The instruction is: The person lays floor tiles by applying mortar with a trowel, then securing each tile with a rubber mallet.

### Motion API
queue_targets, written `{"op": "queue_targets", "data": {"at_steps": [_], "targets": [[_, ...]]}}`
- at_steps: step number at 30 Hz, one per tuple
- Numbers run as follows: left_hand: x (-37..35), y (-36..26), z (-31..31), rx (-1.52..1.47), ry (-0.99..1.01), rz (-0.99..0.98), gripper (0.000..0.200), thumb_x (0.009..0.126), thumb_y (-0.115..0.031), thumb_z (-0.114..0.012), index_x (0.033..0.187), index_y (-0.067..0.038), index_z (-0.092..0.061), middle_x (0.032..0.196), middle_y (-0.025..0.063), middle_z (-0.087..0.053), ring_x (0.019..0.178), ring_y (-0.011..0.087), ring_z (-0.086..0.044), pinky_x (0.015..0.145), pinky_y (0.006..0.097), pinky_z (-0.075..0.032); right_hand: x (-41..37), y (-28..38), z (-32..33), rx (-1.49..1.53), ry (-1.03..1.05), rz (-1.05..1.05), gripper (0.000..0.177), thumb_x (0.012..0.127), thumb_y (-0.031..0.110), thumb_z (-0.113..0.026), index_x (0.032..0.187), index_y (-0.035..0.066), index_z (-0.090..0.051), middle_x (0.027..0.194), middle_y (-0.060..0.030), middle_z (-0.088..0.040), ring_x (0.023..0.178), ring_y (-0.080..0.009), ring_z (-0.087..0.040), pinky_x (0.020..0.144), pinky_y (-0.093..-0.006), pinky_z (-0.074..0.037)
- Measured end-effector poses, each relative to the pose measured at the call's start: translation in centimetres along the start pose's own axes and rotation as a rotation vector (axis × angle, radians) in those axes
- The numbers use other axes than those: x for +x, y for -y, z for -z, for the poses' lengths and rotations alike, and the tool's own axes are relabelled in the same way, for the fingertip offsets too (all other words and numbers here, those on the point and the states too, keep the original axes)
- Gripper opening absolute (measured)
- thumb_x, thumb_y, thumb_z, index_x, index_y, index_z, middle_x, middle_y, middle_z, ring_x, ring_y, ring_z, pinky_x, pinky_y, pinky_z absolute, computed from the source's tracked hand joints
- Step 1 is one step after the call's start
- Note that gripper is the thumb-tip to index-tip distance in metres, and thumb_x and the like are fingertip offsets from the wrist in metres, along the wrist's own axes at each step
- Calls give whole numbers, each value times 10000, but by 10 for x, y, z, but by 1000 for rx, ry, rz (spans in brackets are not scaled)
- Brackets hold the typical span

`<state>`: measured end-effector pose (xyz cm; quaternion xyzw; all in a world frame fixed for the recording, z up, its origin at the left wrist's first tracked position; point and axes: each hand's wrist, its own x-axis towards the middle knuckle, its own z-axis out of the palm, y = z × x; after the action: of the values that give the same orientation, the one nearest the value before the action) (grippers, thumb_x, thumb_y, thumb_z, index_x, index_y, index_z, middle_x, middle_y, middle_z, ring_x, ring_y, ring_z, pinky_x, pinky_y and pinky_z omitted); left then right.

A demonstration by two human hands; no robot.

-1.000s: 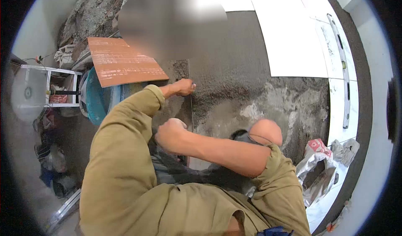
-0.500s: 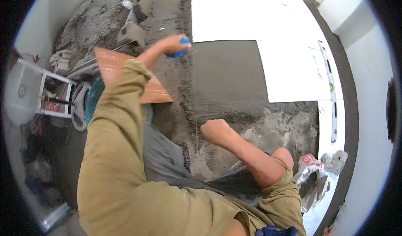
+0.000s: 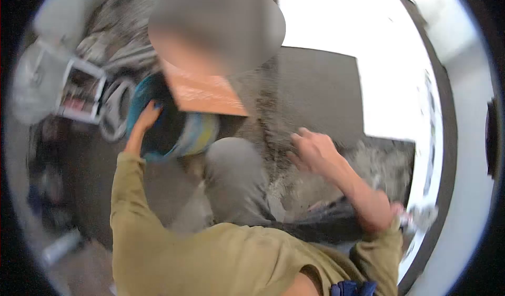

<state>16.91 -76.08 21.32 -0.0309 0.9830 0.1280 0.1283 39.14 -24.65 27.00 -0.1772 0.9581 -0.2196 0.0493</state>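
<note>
My left hand point(image 3: 148, 118) reaches into the mouth of a teal bucket point(image 3: 138, 99) on the left. A bit of a blue string reel point(image 3: 157, 105) shows at its fingers, which look closed on it, though blur and the hand hide most of the reel. Beside the bucket's mouth, partly over it, an orange-backed tile point(image 3: 202, 93) stands at a slant. My right hand point(image 3: 315, 151) hangs above the floor with fingers apart, holding nothing. Ahead of it lies a smooth bed of grey mortar point(image 3: 321, 88), bordered by white tiles point(image 3: 386, 101).
A spirit level point(image 3: 430, 122) rests on the white tiles at the right, near the wall. Left of the bucket are a grey ring-shaped thing point(image 3: 112, 112) and a white-framed box point(image 3: 81, 91). A blurred oval hides part of the upper middle.
My left hand has swung down and left from beside the mortar bed to the bucket, with the blue string reel. My right hand has opened from a fist. The view has shifted left.
</note>
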Motion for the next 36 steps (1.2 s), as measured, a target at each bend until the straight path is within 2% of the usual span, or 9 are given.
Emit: {"op": "queue_targets", "data": {"at_steps": [7,12,14,17,19,24,29,31,36], "targets": [[77,57,-112,197,355,-178,602,858,-335,-577,1351,-52,-380,1219,197,-533,1120,359,-517,949,462,-425,-44,-45,-33,-110,286,-188,175,707,153,-638,781,-6,-631,713,-173,-653,685,-337,-665,591,-444,-532],[48,58,-59,52,414,1,516,828,-321,-581,1274,-83,-475,1101,138,-582,1005,328,-560,878,512,-467,-57,-49,-38,-39,316,-169,177,716,165,-626,735,-10,-646,704,-189,-662,701,-342,-679,586,-437,-539],[27,59,-18,-408,444,166,484,816,-315,-583,1243,-95,-514,1053,115,-601,959,315,-577,850,531,-484,-59,-52,-39,3,228,-150,178,716,166,-630,709,-11,-642,697,-191,-660,706,-342,-681,590,-433,-541],[-76,-16,62,-1258,341,142,448,774,-302,-606,1180,-132,-525,996,102,-599,786,275,-613,548,453,-546,-63,-51,-30,15,247,-80,173,720,161,-626,718,-11,-639,690,-187,-658,682,-339,-679,576,-430,-541],[-99,-33,102,-1221,176,82,549,836,-429,-569,1282,-121,-485,1006,102,-597,808,254,-614,554,424,-548,-65,-45,-32,19,245,-43,166,721,156,-625,716,-9,-638,684,-182,-657,672,-335,-678,564,-427,-540],[-133,-179,156,-905,359,-255,639,871,-534,-548,1323,-97,-432,1085,112,-573,917,229,-621,642,345,-580,-75,-11,-17,24,268,135,135,717,136,-624,731,3,-642,674,-167,-658,640,-323,-674,530,-415,-534],[-107,-336,67,-574,751,-331,451,842,-394,-669,1171,-111,-546,981,61,-577,798,155,-606,641,274,-536,-84,9,-9,109,354,245,138,704,104,-635,792,-2,-633,705,-157,-658,664,-299,-679,544,-400,-531],[-75,-366,-2,-356,1038,-317,400,851,-391,-670,1153,-155,-555,953,33,-568,780,142,-588,592,277,-528,-88,9,1,86,327,222,140,705,100,-636,799,-4,-629,719,-162,-656,679,-301,-678,553,-401,-530],[-35,-388,-162,-152,1163,-329,438,791,-408,-734,1113,-149,-587,983,34,-572,814,144,-580,593,288,-522,-101,5,17,49,345,76,154,717,104,-633,829,-1,-620,758,-173,-646,702,-310,-669,569,-407,-522]]}}
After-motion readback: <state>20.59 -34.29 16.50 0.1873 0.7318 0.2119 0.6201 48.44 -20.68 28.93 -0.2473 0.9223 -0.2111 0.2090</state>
